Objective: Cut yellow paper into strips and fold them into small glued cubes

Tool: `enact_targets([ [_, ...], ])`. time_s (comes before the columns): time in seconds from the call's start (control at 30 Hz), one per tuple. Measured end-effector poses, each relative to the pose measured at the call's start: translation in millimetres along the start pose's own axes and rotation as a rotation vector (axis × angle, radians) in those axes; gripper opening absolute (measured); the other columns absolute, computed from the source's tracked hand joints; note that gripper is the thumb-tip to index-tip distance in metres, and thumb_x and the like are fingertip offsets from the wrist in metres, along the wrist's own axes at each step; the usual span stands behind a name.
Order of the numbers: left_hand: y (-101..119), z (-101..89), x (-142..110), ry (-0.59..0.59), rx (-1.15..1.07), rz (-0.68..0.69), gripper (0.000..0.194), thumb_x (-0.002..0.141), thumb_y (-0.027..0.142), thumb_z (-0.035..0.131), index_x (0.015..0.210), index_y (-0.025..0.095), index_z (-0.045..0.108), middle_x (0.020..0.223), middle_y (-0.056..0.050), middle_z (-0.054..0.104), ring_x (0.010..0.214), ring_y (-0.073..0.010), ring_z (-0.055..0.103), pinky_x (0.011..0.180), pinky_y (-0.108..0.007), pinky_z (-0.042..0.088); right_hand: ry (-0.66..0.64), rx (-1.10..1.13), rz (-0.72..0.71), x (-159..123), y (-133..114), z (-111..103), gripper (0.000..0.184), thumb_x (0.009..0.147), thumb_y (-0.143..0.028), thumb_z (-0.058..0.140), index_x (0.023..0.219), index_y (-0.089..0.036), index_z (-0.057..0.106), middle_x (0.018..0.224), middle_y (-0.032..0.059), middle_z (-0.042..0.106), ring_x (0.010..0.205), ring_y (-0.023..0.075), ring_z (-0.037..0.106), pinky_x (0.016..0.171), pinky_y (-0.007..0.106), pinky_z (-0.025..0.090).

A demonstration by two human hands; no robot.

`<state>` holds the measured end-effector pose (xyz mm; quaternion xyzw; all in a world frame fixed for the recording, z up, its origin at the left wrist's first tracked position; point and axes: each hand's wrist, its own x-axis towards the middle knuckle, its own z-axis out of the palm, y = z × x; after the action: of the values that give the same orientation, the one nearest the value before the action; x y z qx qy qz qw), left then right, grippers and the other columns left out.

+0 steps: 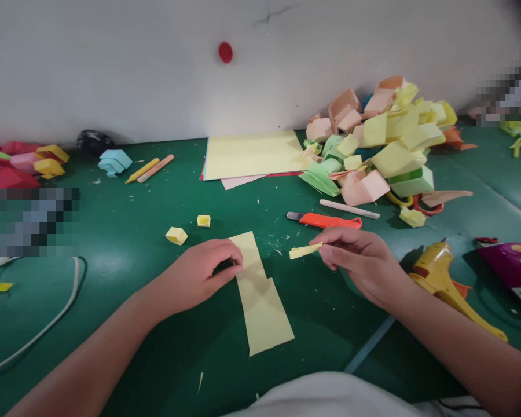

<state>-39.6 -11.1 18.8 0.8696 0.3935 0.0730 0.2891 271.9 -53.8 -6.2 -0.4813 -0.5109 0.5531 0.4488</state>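
Observation:
Between the thumb and fingers of my right hand (358, 258) is a small folded strip of pale yellow paper (304, 251), held just above the table. My left hand (204, 272) is curled at the left edge of a notched piece of yellow paper (264, 307) lying flat. Its thumb and index tips come close together, and whatever may be between them is hidden. Beyond that hand sit a small yellow paper box (176, 235) and a tinier open one (204, 220). An orange utility knife (330, 220), blade showing, lies past my right hand.
A heap of folded paper pieces (386, 145) fills the back right, beside stacked paper sheets (256, 156). Right of my forearm lie a yellow glue gun (434, 260) and a purple device (512, 266). A white cable (75, 284) curves at left. Paper scraps dot the green table (191, 330).

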Motion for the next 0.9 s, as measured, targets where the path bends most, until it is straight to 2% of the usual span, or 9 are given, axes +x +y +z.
enact_targets([
  [0.13,-9,-0.1,-1,0.007,-0.006,0.054,0.014,0.098,0.025,0.054,0.095,0.024,0.067,0.106,0.0,0.069,0.097,-0.0158,0.065,0.085,-0.029,0.051,-0.009,-0.001,-0.005,0,-1,1,0.015,0.085,-0.039,0.078,0.093,-0.027,0.079,0.072,-0.0006,0.062,0.065,0.0126,0.049,0.058,0.026,0.038],
  [0.23,-14,-0.4,-3,0.009,0.015,0.111,0.019,0.099,0.023,0.053,0.102,0.027,0.072,0.113,0.0,0.07,0.101,-0.016,0.067,0.09,-0.029,0.052,-0.001,-0.03,-0.01,0,-2,2,0.015,0.084,-0.04,0.078,0.092,-0.026,0.079,0.073,0.0001,0.062,0.065,0.0128,0.048,0.057,0.027,0.038],
  [0.37,-17,0.6,-4,0.01,0.076,0.193,0.02,0.094,0.023,0.062,0.11,0.027,0.073,0.121,-0.002,0.068,0.107,-0.0184,0.067,0.095,-0.029,0.053,0.003,-0.074,-0.02,0,-6,4,0.015,0.083,-0.038,0.078,0.09,-0.025,0.079,0.074,0.0004,0.063,0.064,0.0121,0.049,0.057,0.026,0.038],
  [0.7,-19,5.7,-1,0.075,0.147,0.338,0.015,0.098,0.021,0.059,0.093,0.02,0.073,0.109,-0.004,0.07,0.099,-0.0183,0.068,0.088,-0.031,0.053,-0.021,-0.107,-0.052,-1,-7,5,0.016,0.085,-0.037,0.076,0.09,-0.023,0.079,0.076,0.0019,0.065,0.064,0.0123,0.049,0.056,0.026,0.039],
  [0.9,-11,6.5,-2,0.098,0.268,0.384,0.016,0.1,0.021,0.055,0.099,0.018,0.071,0.104,-0.005,0.071,0.095,-0.019,0.067,0.083,-0.031,0.053,-0.012,-0.119,-0.052,1,-7,7,0.015,0.083,-0.037,0.077,0.089,-0.024,0.079,0.077,0.001,0.066,0.062,0.0109,0.05,0.056,0.024,0.04],
])
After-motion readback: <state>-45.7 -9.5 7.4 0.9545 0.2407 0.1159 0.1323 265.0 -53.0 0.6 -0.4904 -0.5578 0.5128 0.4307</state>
